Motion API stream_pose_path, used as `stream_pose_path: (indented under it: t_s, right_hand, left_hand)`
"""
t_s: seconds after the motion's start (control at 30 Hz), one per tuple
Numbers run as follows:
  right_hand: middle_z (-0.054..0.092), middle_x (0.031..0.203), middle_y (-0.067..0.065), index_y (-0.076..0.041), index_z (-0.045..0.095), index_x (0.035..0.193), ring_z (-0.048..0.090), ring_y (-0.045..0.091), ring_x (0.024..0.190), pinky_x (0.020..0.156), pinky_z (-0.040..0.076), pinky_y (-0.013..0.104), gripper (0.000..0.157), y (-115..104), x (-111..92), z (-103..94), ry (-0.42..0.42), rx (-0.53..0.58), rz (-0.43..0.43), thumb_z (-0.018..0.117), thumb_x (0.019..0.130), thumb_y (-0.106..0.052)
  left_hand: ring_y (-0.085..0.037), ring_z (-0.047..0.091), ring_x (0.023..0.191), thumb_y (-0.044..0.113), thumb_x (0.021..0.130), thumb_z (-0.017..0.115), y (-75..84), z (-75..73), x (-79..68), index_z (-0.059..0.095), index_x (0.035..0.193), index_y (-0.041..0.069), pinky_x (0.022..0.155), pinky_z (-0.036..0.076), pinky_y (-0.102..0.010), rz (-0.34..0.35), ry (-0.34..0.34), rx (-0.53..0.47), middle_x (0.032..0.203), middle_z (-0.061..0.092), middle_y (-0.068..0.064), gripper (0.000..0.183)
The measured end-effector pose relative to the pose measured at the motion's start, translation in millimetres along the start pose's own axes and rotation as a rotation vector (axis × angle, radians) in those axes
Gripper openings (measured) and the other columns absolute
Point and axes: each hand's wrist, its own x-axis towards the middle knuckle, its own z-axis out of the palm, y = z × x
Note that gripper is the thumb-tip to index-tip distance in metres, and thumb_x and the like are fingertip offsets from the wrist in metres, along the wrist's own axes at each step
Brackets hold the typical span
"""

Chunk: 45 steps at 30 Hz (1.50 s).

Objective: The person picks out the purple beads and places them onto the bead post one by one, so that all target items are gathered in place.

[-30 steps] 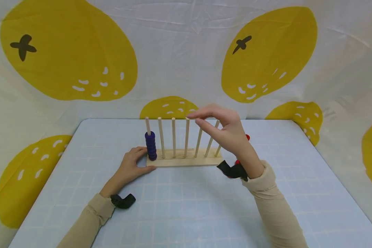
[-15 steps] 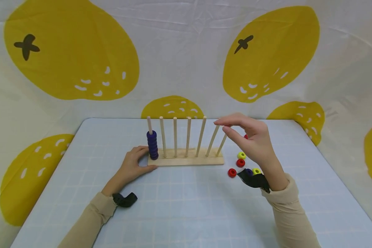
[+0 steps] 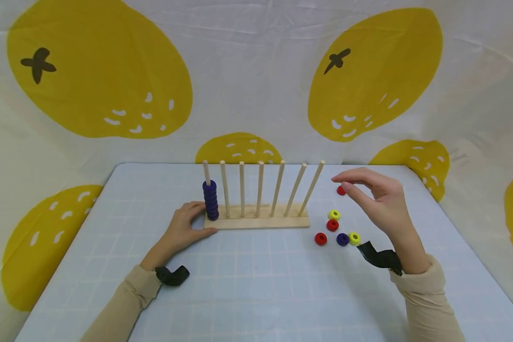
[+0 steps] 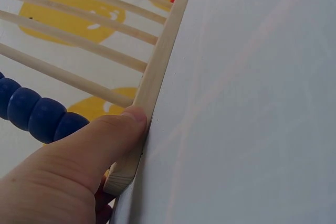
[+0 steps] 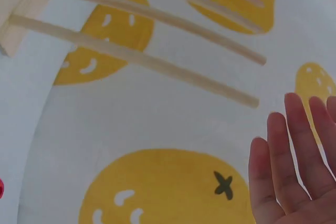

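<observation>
A wooden peg rack (image 3: pixel 282 222) with several upright pegs stands on the table. A stack of dark blue beads (image 3: pixel 211 200) fills the lower part of its leftmost peg. My left hand (image 3: pixel 180 231) holds the rack's left end, thumb along the front edge and fingers behind. In the left wrist view, that thumb (image 4: pixel 118 129) presses on the wooden base beside the blue beads. My right hand (image 3: pixel 382 202) hovers to the right of the rack with fingers bent gently and nothing between them. The right wrist view shows its fingers (image 5: pixel 283 166) fairly straight, apart from the pegs.
Loose beads lie right of the rack: a red bead (image 3: pixel 320 239), a blue bead (image 3: pixel 342 239), a yellow bead (image 3: pixel 354 238), another red (image 3: pixel 332 225) and yellow (image 3: pixel 334 215). A farther red bead (image 3: pixel 341 190) lies near my right fingertips. A lemon-print cloth (image 3: pixel 248 71) hangs behind.
My right hand has moved right and a little downward, away from the peg tops, uncovering the right pegs and loose beads. My left hand stays at the rack's end.
</observation>
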Motion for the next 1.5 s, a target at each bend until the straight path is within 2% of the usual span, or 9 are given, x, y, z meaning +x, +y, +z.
stream_pose_path:
  t_s: [0.17, 0.3, 0.4, 0.57, 0.67, 0.87, 1.17, 1.33, 1.5]
  right_hand:
    - [0.071, 0.102, 0.013, 0.002, 0.072, 0.106, 0.064, 0.016, 0.099, 0.092, 0.049, 0.02, 0.024, 11, -14, -16.6, -0.006, -0.119, 0.114, 0.062, 0.089, 0.015]
    - [0.071, 0.102, 0.009, 0.0, 0.072, 0.107, 0.063, 0.012, 0.101, 0.09, 0.047, 0.015, 0.019, 23, -26, -25.2, -0.029, -0.157, 0.208, 0.062, 0.093, 0.008]
    - [0.072, 0.103, 0.005, -0.004, 0.072, 0.107, 0.063, 0.01, 0.1, 0.087, 0.048, 0.014, 0.016, 34, -36, -30.3, -0.075, -0.177, 0.298, 0.062, 0.096, 0.001]
    - [0.072, 0.103, 0.006, -0.006, 0.071, 0.111, 0.064, 0.012, 0.096, 0.084, 0.049, 0.014, 0.016, 60, -49, -36.2, -0.213, -0.201, 0.398, 0.062, 0.098, -0.007]
    - [0.072, 0.105, 0.009, -0.007, 0.07, 0.113, 0.065, 0.013, 0.096, 0.085, 0.05, 0.016, 0.017, 74, -55, -38.0, -0.294, -0.197, 0.431, 0.062, 0.099, -0.01]
    - [0.072, 0.105, 0.006, -0.006, 0.072, 0.11, 0.065, 0.012, 0.096, 0.085, 0.051, 0.02, 0.017, 87, -60, -37.3, -0.392, -0.166, 0.5, 0.064, 0.098, -0.014]
    - [0.073, 0.103, 0.011, -0.003, 0.075, 0.104, 0.067, 0.016, 0.093, 0.08, 0.056, 0.026, 0.013, 105, -65, -41.1, -0.565, -0.01, 0.548, 0.068, 0.094, -0.007]
    - [0.072, 0.108, 0.012, -0.004, 0.075, 0.104, 0.065, 0.014, 0.096, 0.082, 0.055, 0.026, 0.013, 112, -67, -41.6, -0.642, 0.01, 0.595, 0.069, 0.093, -0.007]
    - [0.071, 0.108, 0.013, -0.003, 0.075, 0.102, 0.066, 0.019, 0.099, 0.087, 0.055, 0.03, 0.015, 117, -68, -38.6, -0.714, 0.024, 0.569, 0.073, 0.088, -0.003]
  left_hand:
    - [-0.034, 0.052, 0.12, 0.031, 0.072, 0.09, 0.9, 0.3, 0.6, 0.065, 0.126, 0.0, 0.098, 0.036, -0.059, 0.008, 0.001, 0.006, 0.128, 0.062, -0.013, 0.066]
    - [-0.035, 0.052, 0.12, 0.031, 0.072, 0.09, 1.3, 0.4, 0.5, 0.065, 0.125, 0.0, 0.098, 0.037, -0.059, 0.005, -0.004, 0.01, 0.128, 0.062, -0.014, 0.066]
    - [-0.034, 0.052, 0.121, 0.031, 0.072, 0.089, 1.5, 0.4, 0.5, 0.065, 0.126, 0.0, 0.099, 0.036, -0.059, -0.002, -0.011, 0.006, 0.128, 0.061, -0.014, 0.066]
    - [-0.034, 0.051, 0.121, 0.031, 0.073, 0.089, 2.7, -0.5, -0.1, 0.065, 0.126, 0.0, 0.099, 0.035, -0.059, -0.009, -0.013, -0.002, 0.128, 0.061, -0.013, 0.066]
    - [-0.034, 0.051, 0.121, 0.03, 0.072, 0.089, 2.6, -0.9, -0.5, 0.065, 0.126, 0.0, 0.099, 0.036, -0.059, -0.006, -0.009, -0.009, 0.128, 0.061, -0.013, 0.066]
    - [-0.034, 0.051, 0.122, 0.031, 0.073, 0.089, 1.2, 0.1, -1.0, 0.065, 0.126, 0.001, 0.099, 0.035, -0.058, -0.004, -0.013, -0.009, 0.128, 0.061, -0.013, 0.066]
    - [-0.033, 0.052, 0.119, 0.031, 0.072, 0.089, -1.6, 1.9, 0.2, 0.066, 0.125, 0.001, 0.097, 0.036, -0.058, 0.015, 0.005, -0.017, 0.128, 0.061, -0.012, 0.065]
    - [-0.033, 0.052, 0.12, 0.031, 0.073, 0.089, -2.0, 1.9, 0.6, 0.065, 0.126, 0.002, 0.098, 0.035, -0.058, 0.003, -0.001, -0.019, 0.128, 0.061, -0.012, 0.065]
    - [-0.032, 0.051, 0.121, 0.031, 0.073, 0.089, -0.8, 1.3, 0.2, 0.065, 0.127, 0.002, 0.098, 0.035, -0.058, -0.012, -0.01, -0.018, 0.129, 0.06, -0.012, 0.066]
